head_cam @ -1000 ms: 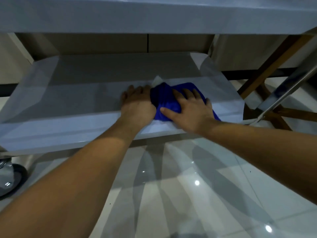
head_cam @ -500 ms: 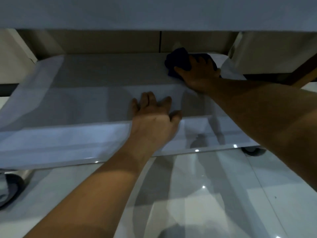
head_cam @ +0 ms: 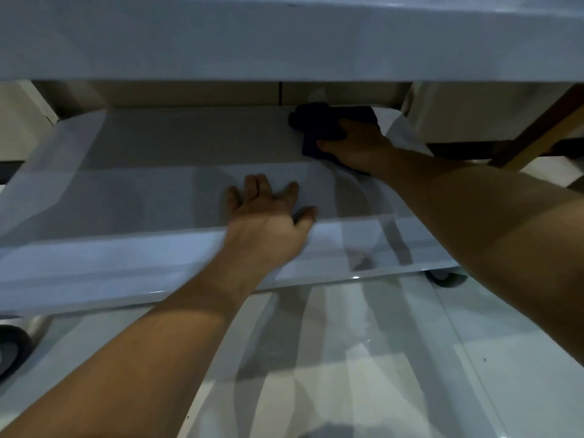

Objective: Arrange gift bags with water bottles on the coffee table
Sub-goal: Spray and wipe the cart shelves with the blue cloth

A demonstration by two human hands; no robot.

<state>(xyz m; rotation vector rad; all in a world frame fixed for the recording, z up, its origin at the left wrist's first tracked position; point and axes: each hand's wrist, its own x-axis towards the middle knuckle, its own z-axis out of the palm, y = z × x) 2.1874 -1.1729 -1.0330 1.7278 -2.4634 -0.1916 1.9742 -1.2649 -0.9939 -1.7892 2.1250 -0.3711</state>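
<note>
I look under the white top [head_cam: 284, 36] of the coffee table at its glossy white lower shelf [head_cam: 142, 184]. A dark blue cloth [head_cam: 319, 124] lies bunched at the shelf's far right, in shadow. My right hand [head_cam: 357, 147] presses on the cloth, fingers spread over it. My left hand [head_cam: 268, 222] lies flat on the shelf near its front edge, palm down, fingers apart, holding nothing. No gift bags or water bottles are in sight.
A caster wheel [head_cam: 442, 275] shows under the shelf's right front corner, another [head_cam: 12, 346] at the left. A wooden leg [head_cam: 537, 131] slants at the far right. Glossy white floor tiles [head_cam: 347, 358] lie below. A beige panel [head_cam: 189, 93] backs the shelf.
My right hand slid the blue cloth from the shelf's front middle to its far right. My left hand let go of the cloth and now rests flat near the front edge.
</note>
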